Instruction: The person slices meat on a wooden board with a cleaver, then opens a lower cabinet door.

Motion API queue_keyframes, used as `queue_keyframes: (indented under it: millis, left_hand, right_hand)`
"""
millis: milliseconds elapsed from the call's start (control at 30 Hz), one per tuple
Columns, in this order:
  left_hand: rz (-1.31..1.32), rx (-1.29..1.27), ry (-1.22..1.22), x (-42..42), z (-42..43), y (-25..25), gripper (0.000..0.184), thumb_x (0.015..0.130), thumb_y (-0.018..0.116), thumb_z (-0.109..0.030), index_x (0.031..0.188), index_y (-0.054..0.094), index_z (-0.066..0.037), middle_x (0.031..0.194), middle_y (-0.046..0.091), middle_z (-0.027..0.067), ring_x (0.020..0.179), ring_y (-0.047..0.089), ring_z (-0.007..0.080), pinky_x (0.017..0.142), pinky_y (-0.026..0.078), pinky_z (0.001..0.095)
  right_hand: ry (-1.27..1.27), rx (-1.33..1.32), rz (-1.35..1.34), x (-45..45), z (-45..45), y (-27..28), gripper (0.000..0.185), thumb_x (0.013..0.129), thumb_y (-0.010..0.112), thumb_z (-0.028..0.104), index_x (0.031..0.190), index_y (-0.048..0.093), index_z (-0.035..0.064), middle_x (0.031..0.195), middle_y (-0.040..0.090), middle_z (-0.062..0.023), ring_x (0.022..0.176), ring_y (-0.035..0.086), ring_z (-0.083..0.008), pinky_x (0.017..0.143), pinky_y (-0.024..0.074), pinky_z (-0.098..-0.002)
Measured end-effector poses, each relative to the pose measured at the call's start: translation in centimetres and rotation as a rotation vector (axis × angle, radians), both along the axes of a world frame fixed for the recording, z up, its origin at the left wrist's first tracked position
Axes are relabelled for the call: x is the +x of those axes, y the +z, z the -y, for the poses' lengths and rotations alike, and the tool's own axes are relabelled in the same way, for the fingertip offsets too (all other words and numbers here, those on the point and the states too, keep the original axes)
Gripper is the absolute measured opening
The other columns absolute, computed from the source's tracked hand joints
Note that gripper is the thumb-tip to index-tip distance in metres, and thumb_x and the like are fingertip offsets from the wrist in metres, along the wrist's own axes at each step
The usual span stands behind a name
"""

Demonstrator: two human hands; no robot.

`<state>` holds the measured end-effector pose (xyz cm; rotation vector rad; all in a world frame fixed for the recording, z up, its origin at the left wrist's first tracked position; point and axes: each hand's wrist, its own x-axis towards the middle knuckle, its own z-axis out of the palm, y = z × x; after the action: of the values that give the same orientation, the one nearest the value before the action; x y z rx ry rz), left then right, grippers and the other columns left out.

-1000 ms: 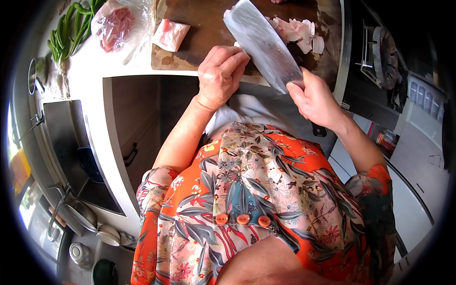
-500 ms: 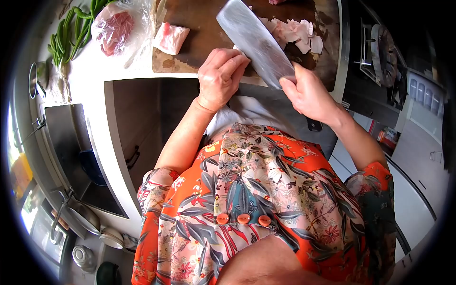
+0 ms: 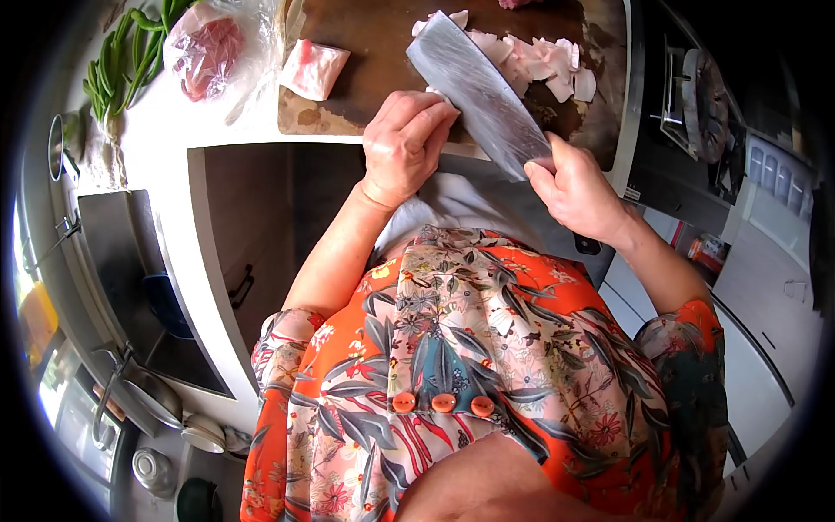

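My right hand (image 3: 581, 190) is wrapped round the handle end of a wide cleaver (image 3: 477, 94), whose blade slants up and left over the cutting board (image 3: 374, 52). My left hand (image 3: 407, 143) lies closed at the board's front edge, its bent fingers against the blade. A small pale bit of meat shows at those fingertips; the rest of it is hidden. Beyond the blade, thin meat slices (image 3: 548, 63) lie in a loose row. A pale pink block of fatty meat (image 3: 315, 70) sits near the board's left edge.
Left of the board, meat in a clear plastic bag (image 3: 205, 50) and green onions (image 3: 117, 65) lie on the white counter (image 3: 165, 139). A sink (image 3: 143, 287) is farther left. A gas stove (image 3: 687, 113) stands to the right.
The cleaver and my right hand have shifted slightly right and toward me. More slices show past the blade's tip. My left hand has stayed nearly in place.
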<state>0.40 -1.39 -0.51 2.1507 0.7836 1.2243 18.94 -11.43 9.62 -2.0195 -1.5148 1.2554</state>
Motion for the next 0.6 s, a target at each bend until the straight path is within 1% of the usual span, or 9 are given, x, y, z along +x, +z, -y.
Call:
queue_keyframes:
  millis: [100,200,300,400,500,600]
  left_hand:
    - [0.020,-0.005,-0.017,-0.1,-0.1,-0.1,0.020,0.067,0.073,0.002,0.085,0.068,-0.005,0.087,0.065,0.0062,0.080,0.063,0.0229,0.069,0.052,0.0312]
    - [0.016,-0.015,-0.018,-0.1,-0.2,-0.2,0.020,0.067,0.074,0.002,0.084,0.068,-0.005,0.087,0.065,0.0064,0.080,0.063,0.0234,0.069,0.052,0.0314]
    - [0.019,0.001,-0.023,-0.1,-0.2,-0.3,0.021,0.066,0.073,0.003,0.085,0.067,-0.005,0.087,0.065,0.0064,0.080,0.063,0.0235,0.069,0.051,0.0318]
    - [0.006,0.009,-0.028,-0.2,-0.3,-0.1,0.021,0.066,0.072,0.004,0.085,0.067,-0.005,0.087,0.065,0.0063,0.080,0.062,0.0234,0.069,0.051,0.0318]
    - [0.018,-0.010,0.006,-0.1,-0.4,0.1,0.021,0.068,0.071,0.004,0.086,0.067,-0.005,0.086,0.065,0.0064,0.079,0.062,0.0236,0.069,0.051,0.0320]
    - [0.015,-0.026,0.021,0.1,-0.2,-0.1,0.020,0.069,0.071,0.003,0.086,0.066,-0.006,0.086,0.064,0.0066,0.078,0.061,0.0238,0.069,0.050,0.0322]
  right_hand:
    - [0.010,-0.018,0.032,-0.2,-1.2,0.2,0.022,0.088,0.055,0.011,0.078,0.043,-0.0061,0.063,0.055,-0.0266,0.060,0.059,-0.0421,0.053,0.0444,-0.0423]
    - [0.017,-0.034,0.083,-0.9,-2.8,-0.6,0.022,0.088,0.056,0.011,0.080,0.045,-0.0069,0.065,0.057,-0.0268,0.064,0.061,-0.0422,0.056,0.0461,-0.0429]
    - [0.011,0.112,0.028,-1.6,-4.2,-2.1,0.022,0.088,0.056,0.012,0.082,0.047,-0.0076,0.069,0.058,-0.0282,0.069,0.062,-0.0430,0.060,0.0473,-0.0444]
    - [0.006,0.072,0.036,-1.6,-4.2,-2.2,0.022,0.088,0.055,0.013,0.084,0.048,-0.0077,0.072,0.059,-0.0289,0.074,0.062,-0.0436,0.062,0.0475,-0.0457]
    - [0.059,0.099,0.098,-2.0,-4.1,-1.0,0.021,0.088,0.053,0.012,0.082,0.046,-0.0064,0.072,0.058,-0.0289,0.073,0.060,-0.0452,0.062,0.0470,-0.0460]
    - [0.125,0.038,0.185,-0.4,-1.8,0.1,0.018,0.089,0.054,0.010,0.085,0.045,-0.0060,0.063,0.055,-0.0244,0.057,0.057,-0.0385,0.054,0.0434,-0.0409]
